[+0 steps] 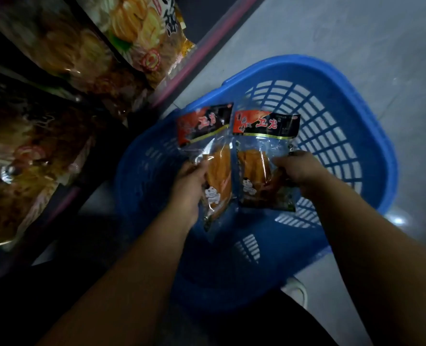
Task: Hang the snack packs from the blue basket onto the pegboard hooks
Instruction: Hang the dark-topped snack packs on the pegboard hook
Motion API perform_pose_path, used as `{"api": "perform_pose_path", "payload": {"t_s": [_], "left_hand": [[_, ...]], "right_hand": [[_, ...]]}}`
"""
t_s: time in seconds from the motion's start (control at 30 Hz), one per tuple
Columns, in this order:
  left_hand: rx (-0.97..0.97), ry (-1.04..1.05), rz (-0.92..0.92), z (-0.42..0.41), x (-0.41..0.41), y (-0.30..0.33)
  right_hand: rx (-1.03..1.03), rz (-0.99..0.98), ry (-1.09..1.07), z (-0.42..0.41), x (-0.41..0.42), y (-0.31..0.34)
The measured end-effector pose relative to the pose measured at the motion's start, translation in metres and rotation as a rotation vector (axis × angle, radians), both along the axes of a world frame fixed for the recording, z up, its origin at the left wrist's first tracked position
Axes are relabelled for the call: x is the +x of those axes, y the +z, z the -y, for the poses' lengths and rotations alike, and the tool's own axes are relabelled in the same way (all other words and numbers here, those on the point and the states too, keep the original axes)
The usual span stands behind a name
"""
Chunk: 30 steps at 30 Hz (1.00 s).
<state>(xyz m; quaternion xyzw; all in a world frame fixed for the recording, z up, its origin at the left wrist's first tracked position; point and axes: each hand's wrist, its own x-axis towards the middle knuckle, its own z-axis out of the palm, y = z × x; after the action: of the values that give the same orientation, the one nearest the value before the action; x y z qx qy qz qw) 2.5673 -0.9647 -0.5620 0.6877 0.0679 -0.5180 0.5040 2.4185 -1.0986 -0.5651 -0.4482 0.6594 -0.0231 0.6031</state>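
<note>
Two hands [189, 181] [299, 171] outstretched — one pack [219, 171] [256, 171] each

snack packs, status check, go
Left hand grips left pack. Right hand grips right pack. Both above basket. Nothing blocking.

Single head-worn wide-angle view, looking steeply down, close over blue basket [371, 116], shelf at left
</note>
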Motion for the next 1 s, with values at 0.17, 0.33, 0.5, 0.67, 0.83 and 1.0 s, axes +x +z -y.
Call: {"api": "perform_pose_path", "payload": {"t_s": [0.17,0.33,0.5,0.67,0.83,1.0], "left_hand": [[-0.059,0.059,0.106,-0.038,0.012,0.127],[-0.066,0.116,0.173,-0.076,0.030,0.307],[-0.110,0.178,0.207,-0.108,0.052,0.491],[-0.354,0.218,0.334,-0.133,0.083,0.642],[-0.310,0.434,0.687,-0.167,0.114,0.745],[-0.418,0.620,0.909,-0.200,0.133,0.824]], "right_hand": [[-0.021,0.134,-0.174,-0.039,-0.009,0.132],[-0.101,0.255,-0.222,-0.080,0.002,0.310],[-0.204,0.354,-0.182,-0.106,0.027,0.500],[-0.228,0.621,-0.070,-0.115,0.055,0.642],[-0.394,0.797,0.202,-0.110,0.096,0.736],[-0.477,0.943,0.462,-0.114,0.159,0.810]]}}
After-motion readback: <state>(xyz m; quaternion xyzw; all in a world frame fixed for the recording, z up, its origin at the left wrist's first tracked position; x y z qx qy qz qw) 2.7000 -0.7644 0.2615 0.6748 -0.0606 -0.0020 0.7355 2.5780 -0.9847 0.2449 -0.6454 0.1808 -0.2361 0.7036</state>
